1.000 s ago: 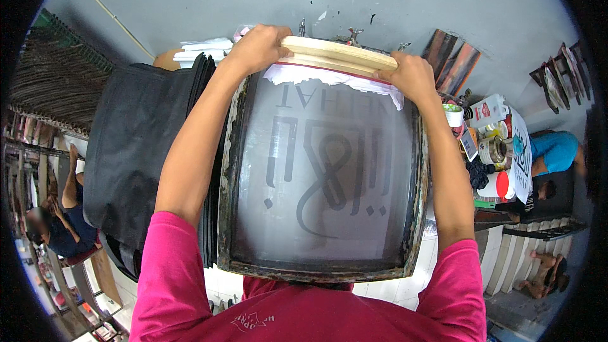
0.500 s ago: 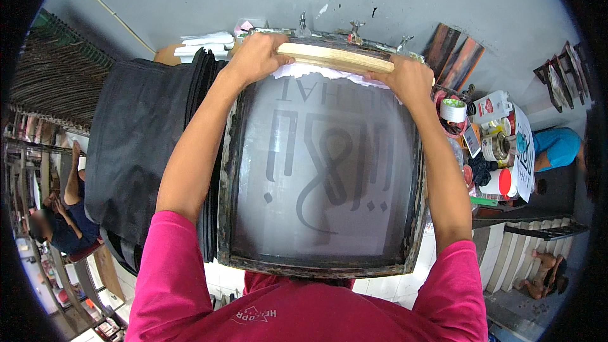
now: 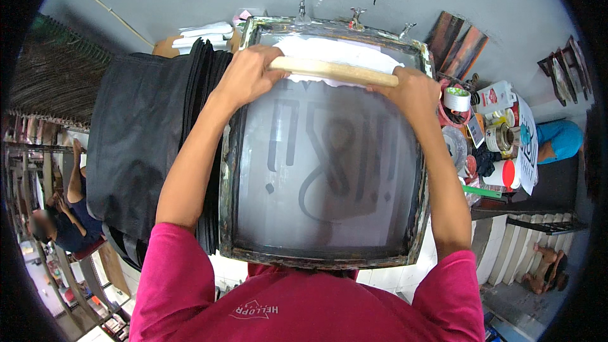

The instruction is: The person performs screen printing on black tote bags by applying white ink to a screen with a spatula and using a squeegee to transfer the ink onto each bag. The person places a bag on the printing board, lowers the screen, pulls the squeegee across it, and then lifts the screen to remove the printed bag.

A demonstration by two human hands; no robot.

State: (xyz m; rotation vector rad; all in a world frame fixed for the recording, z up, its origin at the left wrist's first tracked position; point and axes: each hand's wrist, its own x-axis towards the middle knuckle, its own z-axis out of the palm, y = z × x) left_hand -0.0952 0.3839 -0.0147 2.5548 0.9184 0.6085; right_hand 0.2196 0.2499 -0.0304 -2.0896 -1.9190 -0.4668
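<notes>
A dark-edged printing screen [image 3: 259, 253] lies before me, its grey mesh carrying darker lettering and curved shapes. Across its far part stands a squeegee [image 3: 335, 71] with a pale wooden handle. My left hand [image 3: 248, 75] is closed round the handle's left end, thumb on the near side. At the other end my right hand [image 3: 410, 92] grips it the same way. White ink [image 3: 342, 52] lies on the mesh just beyond the handle, with a thin uneven edge of it showing on the near side. The squeegee's blade is hidden under the handle.
Black fabric bags [image 3: 142, 152] are stacked left of the screen, beside white papers [image 3: 202, 35]. To the right, a crowded table holds a tape roll [image 3: 456, 99], a tin [image 3: 499, 137] and a red-lidded white tub [image 3: 503, 174]. Metal clamps [image 3: 356, 19] stand behind the screen. Other people sit at both sides.
Both hands have drawn the squeegee a little nearer to me over the screen. More white ink now shows beyond the handle, and the view has shifted slightly.
</notes>
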